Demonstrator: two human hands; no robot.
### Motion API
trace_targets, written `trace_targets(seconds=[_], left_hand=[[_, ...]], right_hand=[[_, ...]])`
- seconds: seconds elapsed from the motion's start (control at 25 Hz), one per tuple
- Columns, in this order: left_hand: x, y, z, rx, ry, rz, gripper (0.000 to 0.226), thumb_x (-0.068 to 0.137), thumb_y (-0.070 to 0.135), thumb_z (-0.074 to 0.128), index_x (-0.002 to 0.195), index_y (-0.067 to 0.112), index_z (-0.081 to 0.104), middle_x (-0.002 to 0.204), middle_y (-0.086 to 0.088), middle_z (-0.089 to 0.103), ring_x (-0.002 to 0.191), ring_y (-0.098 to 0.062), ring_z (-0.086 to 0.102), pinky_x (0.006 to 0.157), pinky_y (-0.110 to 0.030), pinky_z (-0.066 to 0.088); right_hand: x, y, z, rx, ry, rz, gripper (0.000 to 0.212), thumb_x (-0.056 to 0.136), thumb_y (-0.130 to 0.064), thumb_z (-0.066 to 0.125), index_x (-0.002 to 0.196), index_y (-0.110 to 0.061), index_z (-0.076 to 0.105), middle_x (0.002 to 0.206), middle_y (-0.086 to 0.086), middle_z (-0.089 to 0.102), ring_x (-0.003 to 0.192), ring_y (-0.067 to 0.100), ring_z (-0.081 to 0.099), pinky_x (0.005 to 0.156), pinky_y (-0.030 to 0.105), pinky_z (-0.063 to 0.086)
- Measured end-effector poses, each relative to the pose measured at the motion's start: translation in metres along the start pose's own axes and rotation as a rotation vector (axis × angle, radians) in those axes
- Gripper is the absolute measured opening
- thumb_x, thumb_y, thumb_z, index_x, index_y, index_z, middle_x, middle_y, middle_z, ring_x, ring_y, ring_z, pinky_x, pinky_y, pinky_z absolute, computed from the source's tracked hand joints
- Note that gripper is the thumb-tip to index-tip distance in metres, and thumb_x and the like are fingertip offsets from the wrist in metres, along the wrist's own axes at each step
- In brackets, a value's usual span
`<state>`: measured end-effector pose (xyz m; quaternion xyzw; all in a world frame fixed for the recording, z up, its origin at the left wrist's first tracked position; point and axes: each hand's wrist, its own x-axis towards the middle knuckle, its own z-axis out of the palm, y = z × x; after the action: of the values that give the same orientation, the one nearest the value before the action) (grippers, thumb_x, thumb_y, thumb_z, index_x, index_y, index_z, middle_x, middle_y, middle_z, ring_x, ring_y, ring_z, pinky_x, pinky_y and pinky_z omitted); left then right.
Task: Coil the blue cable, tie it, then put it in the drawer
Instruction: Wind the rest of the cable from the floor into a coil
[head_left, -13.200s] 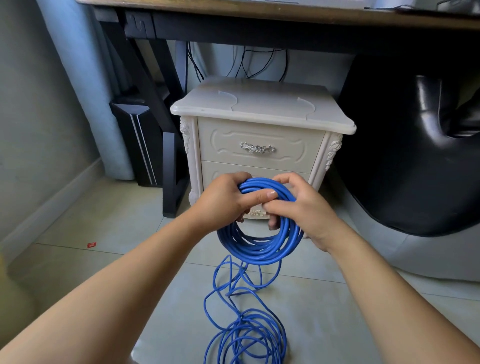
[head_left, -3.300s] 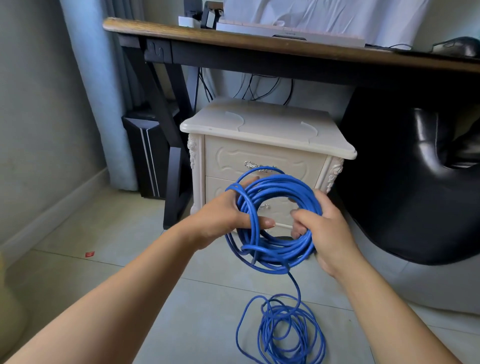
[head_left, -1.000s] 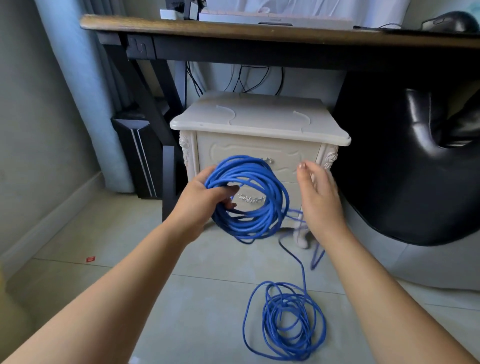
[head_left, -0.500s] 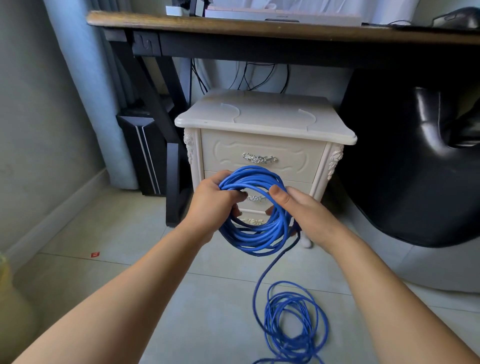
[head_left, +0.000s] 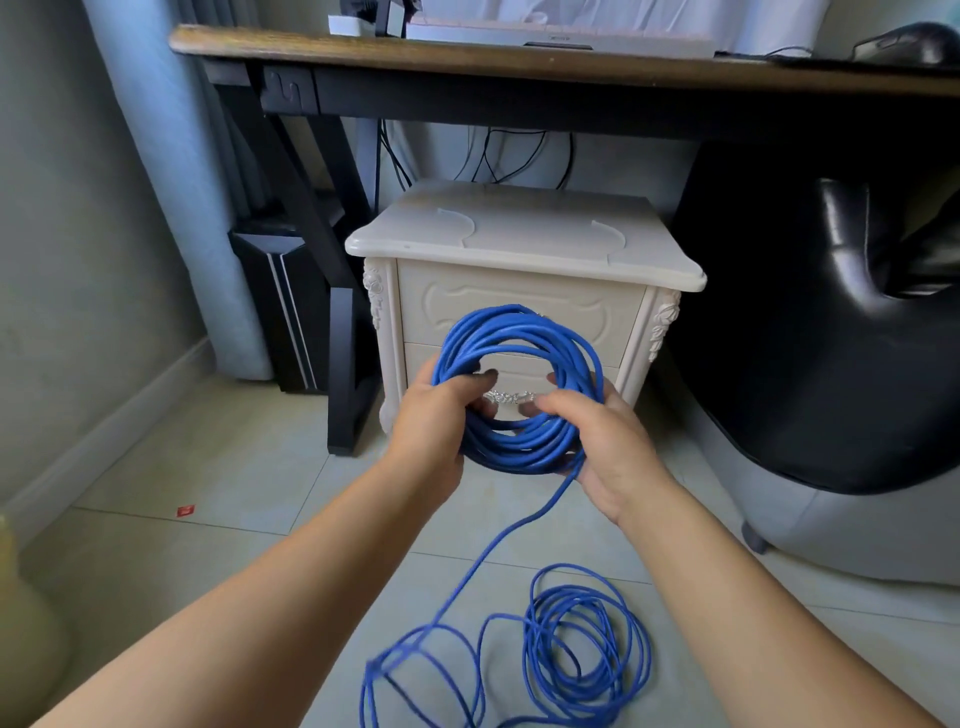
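I hold a coil of blue cable (head_left: 519, 332) upright in front of a cream nightstand (head_left: 524, 244). My left hand (head_left: 436, 415) grips the coil's left side with fingers curled through the loop. My right hand (head_left: 602, 441) grips the lower right side. One strand runs down from the coil to loose blue cable loops (head_left: 571, 649) on the tiled floor. The coil hides the top drawer (head_left: 431, 312) handle. The lower drawer's silver handle (head_left: 509, 397) shows through the coil's opening. Both drawers are closed.
A dark wooden desk (head_left: 519, 57) stands over the nightstand, with black legs at the left. A black leather seat (head_left: 831, 338) fills the right. A black case (head_left: 280, 306) leans behind the desk leg. A red scrap (head_left: 185, 511) lies on the floor.
My right hand has slid from the coil's top to its lower right. The coil now stands wider and higher. The loose loops on the floor have spread leftward.
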<state>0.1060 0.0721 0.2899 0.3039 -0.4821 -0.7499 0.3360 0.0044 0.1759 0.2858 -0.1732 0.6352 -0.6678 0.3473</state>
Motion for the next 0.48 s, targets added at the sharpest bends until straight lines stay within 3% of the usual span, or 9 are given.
trace_targets(seconds=[0.08,0.2,0.28,0.4,0.48], left_hand=[[-0.001,-0.007,0.001,0.028,-0.097,-0.061,0.017,0.087,0.0,0.065,0.091,0.013,0.055,0.067,0.0,0.053,0.068,-0.017,0.054,0.072,-0.032,0.045],[0.001,-0.005,-0.007,0.309,-0.226,-0.08,0.02,0.082,0.008,0.074,0.09,0.013,0.058,0.077,-0.002,0.06,0.078,-0.017,0.06,0.075,-0.028,0.047],[0.002,-0.001,-0.012,0.43,-0.236,-0.052,0.035,0.078,0.015,0.08,0.108,0.016,0.061,0.09,0.004,0.066,0.084,-0.011,0.065,0.073,-0.019,0.049],[0.002,0.0,-0.014,0.805,-0.2,0.293,0.083,0.073,0.022,0.082,0.143,0.036,0.039,0.128,0.01,0.051,0.116,-0.004,0.053,0.093,-0.018,0.042],[-0.001,-0.002,-0.011,1.05,-0.264,0.583,0.087,0.071,0.022,0.074,0.147,0.035,0.034,0.139,0.008,0.042,0.127,-0.011,0.044,0.105,-0.028,0.038]], right_hand=[[0.003,0.004,0.0,0.002,0.122,-0.079,0.03,0.077,0.004,0.064,0.095,-0.02,0.06,0.086,0.015,0.068,0.081,0.031,0.069,0.084,0.05,0.055],[0.006,0.002,-0.007,-0.07,0.185,-0.146,0.035,0.075,0.007,0.059,0.089,-0.025,0.063,0.074,0.007,0.068,0.076,0.034,0.072,0.08,0.054,0.056],[0.009,0.0,-0.011,-0.195,0.189,-0.189,0.038,0.073,0.005,0.056,0.085,-0.03,0.063,0.071,0.005,0.068,0.074,0.031,0.073,0.077,0.051,0.057],[0.008,0.002,-0.008,-0.446,0.173,-0.286,0.038,0.073,0.005,0.055,0.081,-0.031,0.06,0.073,-0.003,0.066,0.072,0.023,0.068,0.07,0.039,0.054],[0.006,0.006,-0.004,-0.676,0.125,-0.38,0.036,0.073,0.004,0.054,0.082,-0.031,0.055,0.076,-0.005,0.064,0.075,0.024,0.061,0.069,0.034,0.049]])
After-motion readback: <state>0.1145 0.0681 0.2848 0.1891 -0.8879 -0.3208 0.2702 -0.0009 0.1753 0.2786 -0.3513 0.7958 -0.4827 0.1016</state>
